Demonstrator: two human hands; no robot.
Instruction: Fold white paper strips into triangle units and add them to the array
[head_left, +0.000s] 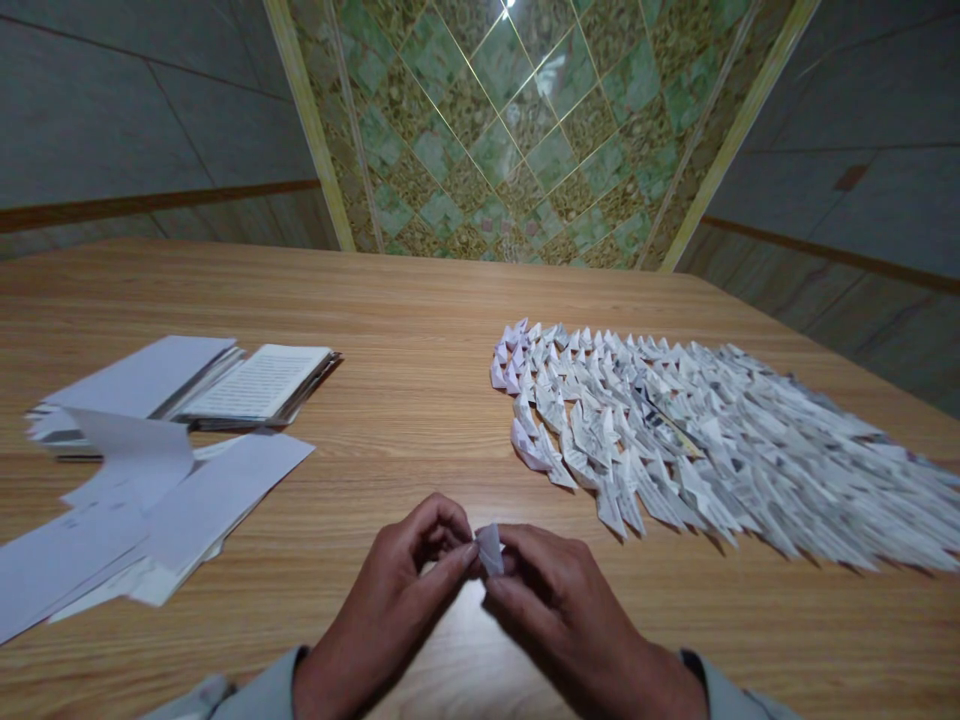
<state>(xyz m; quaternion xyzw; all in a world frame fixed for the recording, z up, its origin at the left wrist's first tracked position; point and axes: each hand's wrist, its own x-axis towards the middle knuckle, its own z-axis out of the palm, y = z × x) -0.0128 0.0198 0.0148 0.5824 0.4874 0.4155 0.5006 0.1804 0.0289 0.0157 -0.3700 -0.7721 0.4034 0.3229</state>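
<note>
Between my fingertips is a small folded piece of white paper, held just above the near part of the table. My left hand pinches its left side with thumb and forefinger. From the other side my right hand grips it, thumb below and fingers above. Part of the paper is hidden by the fingers. To the right, beyond my right hand, many folded paper boats stand packed in rows. Most are of printed paper; a few at the left end look pale lilac.
Loose white sheets lie spread at the left of the wooden table. Behind them sit a stack of paper and a pile of printed pages. A green and gold tiled wall rises past the far edge.
</note>
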